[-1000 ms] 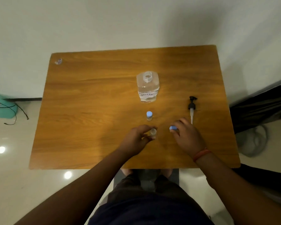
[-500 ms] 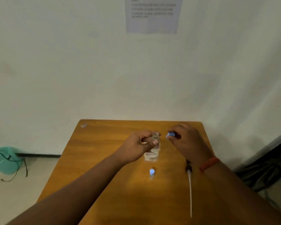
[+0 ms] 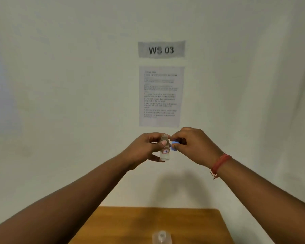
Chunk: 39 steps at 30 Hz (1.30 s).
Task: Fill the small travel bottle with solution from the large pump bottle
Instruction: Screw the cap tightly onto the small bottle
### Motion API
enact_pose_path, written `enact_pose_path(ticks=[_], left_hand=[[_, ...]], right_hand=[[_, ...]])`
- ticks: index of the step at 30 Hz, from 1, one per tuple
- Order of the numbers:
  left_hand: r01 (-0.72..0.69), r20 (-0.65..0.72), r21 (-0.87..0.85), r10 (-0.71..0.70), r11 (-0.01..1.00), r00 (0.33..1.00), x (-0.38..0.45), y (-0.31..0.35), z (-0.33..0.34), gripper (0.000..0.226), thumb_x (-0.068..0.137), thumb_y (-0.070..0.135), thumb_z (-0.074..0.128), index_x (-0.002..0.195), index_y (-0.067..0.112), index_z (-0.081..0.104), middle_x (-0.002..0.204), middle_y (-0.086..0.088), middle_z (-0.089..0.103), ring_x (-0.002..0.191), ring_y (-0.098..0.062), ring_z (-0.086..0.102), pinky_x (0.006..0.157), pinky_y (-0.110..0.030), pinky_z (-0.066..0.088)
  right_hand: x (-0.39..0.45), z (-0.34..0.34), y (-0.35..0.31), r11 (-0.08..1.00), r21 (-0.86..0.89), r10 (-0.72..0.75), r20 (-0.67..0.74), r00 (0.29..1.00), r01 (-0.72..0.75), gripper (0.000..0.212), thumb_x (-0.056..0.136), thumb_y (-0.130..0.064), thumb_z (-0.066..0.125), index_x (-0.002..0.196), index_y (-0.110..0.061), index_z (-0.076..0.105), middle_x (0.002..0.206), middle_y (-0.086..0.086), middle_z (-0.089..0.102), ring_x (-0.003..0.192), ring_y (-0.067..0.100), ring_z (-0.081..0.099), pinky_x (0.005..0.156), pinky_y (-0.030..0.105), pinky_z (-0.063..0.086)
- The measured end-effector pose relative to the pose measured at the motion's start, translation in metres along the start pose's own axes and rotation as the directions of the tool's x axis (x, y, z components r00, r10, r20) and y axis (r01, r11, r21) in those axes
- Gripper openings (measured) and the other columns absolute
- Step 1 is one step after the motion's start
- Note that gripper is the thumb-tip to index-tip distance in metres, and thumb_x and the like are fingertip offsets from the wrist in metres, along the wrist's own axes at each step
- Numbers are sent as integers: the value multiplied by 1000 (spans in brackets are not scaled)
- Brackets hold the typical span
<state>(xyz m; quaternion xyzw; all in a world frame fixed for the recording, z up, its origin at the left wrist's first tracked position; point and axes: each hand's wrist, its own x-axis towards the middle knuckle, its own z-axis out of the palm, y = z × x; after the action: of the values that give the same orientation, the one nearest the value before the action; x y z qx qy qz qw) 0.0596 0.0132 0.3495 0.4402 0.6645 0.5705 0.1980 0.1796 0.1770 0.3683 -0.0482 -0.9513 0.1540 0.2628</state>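
Observation:
My left hand (image 3: 146,148) holds the small clear travel bottle (image 3: 165,152) upright in the air in front of the wall; a small label with red writing is on its side and its neck is uncapped. My right hand (image 3: 194,147) pinches the blue cap (image 3: 175,144) just to the right of the bottle's neck, close to it. The open top of the large clear bottle (image 3: 162,237) shows at the bottom edge, standing on the wooden table (image 3: 130,224). The pump head is out of view.
A white wall fills most of the view, with a "WS 03" sign (image 3: 161,49) and a printed instruction sheet (image 3: 160,95) on it. Only the far part of the table shows.
The view has tilted up from the table to the wall. Both hands have risen with the small bottle and the blue cap, which now sits close beside the bottle's neck.

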Motion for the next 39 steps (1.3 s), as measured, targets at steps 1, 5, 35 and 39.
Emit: enact_pose_path(ticks=[1,5,35,39], left_hand=[[-17,-5,9,17,1000,1000,7,13,-5,23,103,19,58,121,15,72,119,-10,71,111,-31,68,84,-49,63],[-60,-11,53,61,997,998,26,56,-19,23,103,18,56,121,14,72,120,-8,71,111,-29,68,85,-51,62],[-128,-46,117,134,985,990,56,128,-37,29,103,21,56,128,10,64,118,-9,73,111,-26,70,88,-50,61],[-127,-34,134,132,983,991,58,126,-37,27,103,21,55,124,8,66,117,-8,73,108,-24,71,88,-47,62]], right_hand=[[10,-12,-4,1000,1,1,-16,1000,-1,15,87,-26,71,101,-23,73,89,-8,61,79,6,56,68,12,39],[42,-54,-21,1000,1,13,-21,1000,-13,12,87,-23,69,98,-24,75,96,-6,67,84,7,60,74,18,47],[117,-154,-81,986,-95,-136,3,991,135,20,91,-22,66,111,-19,72,98,-6,71,78,1,67,67,11,48],[117,-151,-78,987,-90,-132,12,991,133,20,91,-21,66,110,-19,73,99,-5,72,78,2,68,67,10,48]])
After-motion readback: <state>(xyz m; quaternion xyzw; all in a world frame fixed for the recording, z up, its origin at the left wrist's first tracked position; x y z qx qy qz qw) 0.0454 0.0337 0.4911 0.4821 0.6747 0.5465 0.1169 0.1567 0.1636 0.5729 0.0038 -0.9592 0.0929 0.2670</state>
